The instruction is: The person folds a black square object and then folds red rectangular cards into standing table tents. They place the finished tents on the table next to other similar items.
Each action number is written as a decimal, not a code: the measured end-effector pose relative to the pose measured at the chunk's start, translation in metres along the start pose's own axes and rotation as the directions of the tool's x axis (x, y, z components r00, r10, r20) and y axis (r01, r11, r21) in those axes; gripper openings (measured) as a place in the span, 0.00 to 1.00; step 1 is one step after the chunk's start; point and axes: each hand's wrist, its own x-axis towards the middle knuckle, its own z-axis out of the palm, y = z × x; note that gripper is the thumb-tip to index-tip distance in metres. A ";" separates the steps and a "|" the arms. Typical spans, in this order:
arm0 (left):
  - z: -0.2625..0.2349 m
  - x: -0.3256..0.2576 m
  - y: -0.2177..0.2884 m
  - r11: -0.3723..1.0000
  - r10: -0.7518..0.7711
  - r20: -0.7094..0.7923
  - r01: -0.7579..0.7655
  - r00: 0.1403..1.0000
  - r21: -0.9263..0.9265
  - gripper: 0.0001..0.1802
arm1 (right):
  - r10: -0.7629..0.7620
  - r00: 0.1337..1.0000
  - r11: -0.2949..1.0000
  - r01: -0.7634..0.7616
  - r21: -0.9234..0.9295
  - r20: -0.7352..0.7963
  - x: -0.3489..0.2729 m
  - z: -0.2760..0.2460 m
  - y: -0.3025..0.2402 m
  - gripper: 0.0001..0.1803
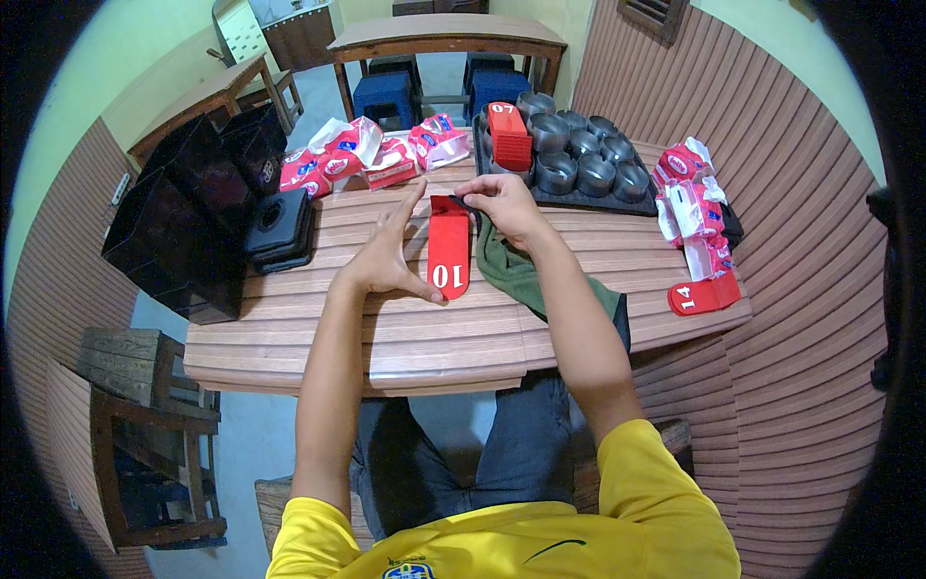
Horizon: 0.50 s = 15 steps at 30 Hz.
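Observation:
In front of me a red number sign [449, 236] with a folded far end lies on the wood-patterned table. My left hand [381, 256] is spread beside it, the thumb at its near end and the fingers reaching toward its far end. Just right of the far end, my right hand [509, 207] pinches the dark edge of a green cloth [506, 267]. The cloth trails under my right forearm toward the table's near edge, and the forearm hides part of it.
Black boxes [188, 217] and square black lids [278, 227] stand left. Pink-and-white tissue packs [352, 145] line the back. A black tray [579, 201] holds round metal tins [557, 172] and stacked red signs [511, 150]. Another red sign [709, 294] lies right, by more tissue packs [690, 203].

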 end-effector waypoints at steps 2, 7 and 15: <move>0.002 0.000 0.005 1.000 -0.005 0.008 0.005 1.000 0.002 0.94 | 0.069 0.997 0.997 -0.067 -0.049 0.036 -0.003 -0.008 -0.003 0.10; 0.006 0.004 0.006 0.990 -0.014 -0.001 0.014 1.000 0.142 0.89 | 0.025 0.997 0.999 -0.024 -0.021 0.071 -0.006 -0.010 -0.001 0.09; 0.007 0.010 -0.013 0.979 -0.036 -0.127 0.061 0.991 0.197 0.84 | 0.068 0.995 0.908 -0.032 -0.419 0.071 0.002 -0.006 0.021 0.12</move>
